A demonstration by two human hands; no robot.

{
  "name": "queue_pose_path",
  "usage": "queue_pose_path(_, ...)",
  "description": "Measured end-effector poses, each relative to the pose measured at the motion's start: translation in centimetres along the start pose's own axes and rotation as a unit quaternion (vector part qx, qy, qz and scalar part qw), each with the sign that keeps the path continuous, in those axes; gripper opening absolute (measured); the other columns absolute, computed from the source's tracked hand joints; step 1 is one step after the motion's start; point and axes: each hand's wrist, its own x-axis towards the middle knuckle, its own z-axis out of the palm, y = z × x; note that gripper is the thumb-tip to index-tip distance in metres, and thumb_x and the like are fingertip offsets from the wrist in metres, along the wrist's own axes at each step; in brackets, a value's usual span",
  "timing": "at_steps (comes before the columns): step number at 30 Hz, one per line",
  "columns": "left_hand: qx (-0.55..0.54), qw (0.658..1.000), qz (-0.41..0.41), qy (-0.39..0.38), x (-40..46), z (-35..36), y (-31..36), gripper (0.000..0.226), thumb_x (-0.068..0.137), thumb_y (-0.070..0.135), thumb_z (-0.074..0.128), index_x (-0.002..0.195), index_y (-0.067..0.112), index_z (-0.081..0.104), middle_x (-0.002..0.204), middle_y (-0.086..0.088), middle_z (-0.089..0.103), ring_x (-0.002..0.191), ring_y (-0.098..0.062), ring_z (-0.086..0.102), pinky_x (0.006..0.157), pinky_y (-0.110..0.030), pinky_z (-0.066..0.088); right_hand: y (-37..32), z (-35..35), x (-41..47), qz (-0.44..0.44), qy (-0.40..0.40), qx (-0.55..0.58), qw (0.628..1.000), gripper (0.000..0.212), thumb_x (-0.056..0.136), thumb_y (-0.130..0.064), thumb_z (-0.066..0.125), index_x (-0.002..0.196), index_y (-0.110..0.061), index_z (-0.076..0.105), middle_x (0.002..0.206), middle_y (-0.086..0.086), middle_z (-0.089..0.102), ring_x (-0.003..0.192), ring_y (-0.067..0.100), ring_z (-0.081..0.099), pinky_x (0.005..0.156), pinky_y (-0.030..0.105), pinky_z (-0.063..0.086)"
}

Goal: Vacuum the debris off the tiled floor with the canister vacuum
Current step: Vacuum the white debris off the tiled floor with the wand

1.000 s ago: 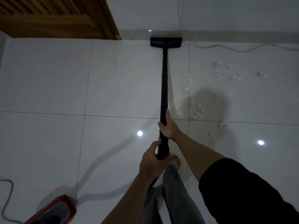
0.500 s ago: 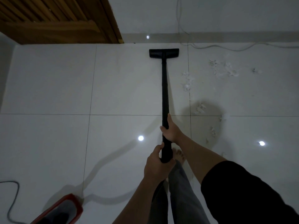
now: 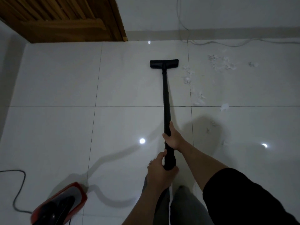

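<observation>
A black vacuum wand (image 3: 165, 95) runs up the middle of the head view to a flat floor nozzle (image 3: 164, 64) resting on the white tiled floor (image 3: 61, 82). My right hand (image 3: 172, 139) grips the wand partway up. My left hand (image 3: 159, 173) grips its lower end. White scraps of debris (image 3: 222, 64) lie scattered to the right of the nozzle, with more debris (image 3: 198, 98) trailing toward me. The red and black canister (image 3: 60, 207) sits at the lower left.
A wooden door (image 3: 65, 18) stands at the back left, next to the white wall. A pale cable (image 3: 227, 43) runs along the skirting at the back right. A dark power cord (image 3: 17, 192) loops at the lower left. My legs (image 3: 183, 207) are below the hands.
The nozzle has been drawn back from the wall's skirting toward me. Both hands kept their grip on the wand. More of the canister now shows at the lower left.
</observation>
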Motion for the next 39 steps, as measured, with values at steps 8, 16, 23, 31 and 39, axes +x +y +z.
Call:
queue_pose_path(8, -0.004, 0.998, 0.055, 0.003, -6.0, 4.6, -5.2, 0.061, 0.07, 0.035, 0.066, 0.128, 0.026, 0.048, 0.106, 0.008, 0.063, 0.09, -0.01, 0.065, 0.074, -0.022, 0.053, 6.4, 2.1, -5.8, -0.015, -0.003, -0.01, 1.0, 0.079, 0.1, -0.023, 0.046, 0.154, -0.022, -0.012, 0.124, 0.016, 0.057, 0.082, 0.018, 0.059, 0.077, 0.029, 0.047)
queue_pose_path(16, 0.005, 0.999, 0.044, 0.022, -11.7, 9.0, -12.5, 0.058, 0.072, 0.035, 0.07, 0.126, 0.026, 0.052, 0.086, 0.014, 0.062, 0.072, -0.006, 0.063, 0.067, -0.018, 0.052, 13.7, 6.0, -11.5, 0.001, -0.01, 0.002, 1.0, 0.079, 0.1, -0.023, 0.047, 0.154, -0.027, -0.012, 0.12, 0.014, 0.058, 0.083, 0.02, 0.06, 0.079, 0.032, 0.05)
queue_pose_path(23, -0.012, 0.999, 0.039, 0.004, -16.5, 10.2, -18.3, 0.069, 0.07, 0.044, 0.066, 0.133, 0.024, 0.047, 0.114, 0.002, 0.068, 0.093, -0.018, 0.068, 0.075, -0.018, 0.05, 18.0, 10.5, -16.1, 0.001, -0.013, 0.021, 1.0, 0.079, 0.101, -0.022, 0.046, 0.153, -0.027, -0.014, 0.127, 0.02, 0.056, 0.086, 0.021, 0.059, 0.08, 0.034, 0.05)
queue_pose_path(31, -0.021, 0.999, 0.043, -0.012, -23.3, 10.6, -27.1, 0.062, 0.078, 0.035, 0.07, 0.134, 0.026, 0.046, 0.107, -0.004, 0.07, 0.091, -0.022, 0.068, 0.065, -0.011, 0.046, 22.5, 17.6, -23.5, 0.013, 0.007, 0.02, 1.0, 0.078, 0.101, -0.022, 0.046, 0.154, -0.027, -0.011, 0.126, 0.02, 0.056, 0.089, 0.023, 0.06, 0.082, 0.036, 0.053)
queue_pose_path(39, -0.001, 0.999, 0.047, -0.01, -30.8, 11.4, -35.8, 0.063, 0.074, 0.031, 0.071, 0.132, 0.029, 0.047, 0.101, -0.003, 0.071, 0.085, -0.017, 0.067, 0.067, -0.015, 0.047, 27.7, 24.5, -31.3, 0.032, 0.006, 0.005, 0.999, 0.075, 0.102, -0.024, 0.044, 0.154, -0.027, -0.01, 0.12, 0.011, 0.058, 0.086, 0.019, 0.059, 0.076, 0.029, 0.046)
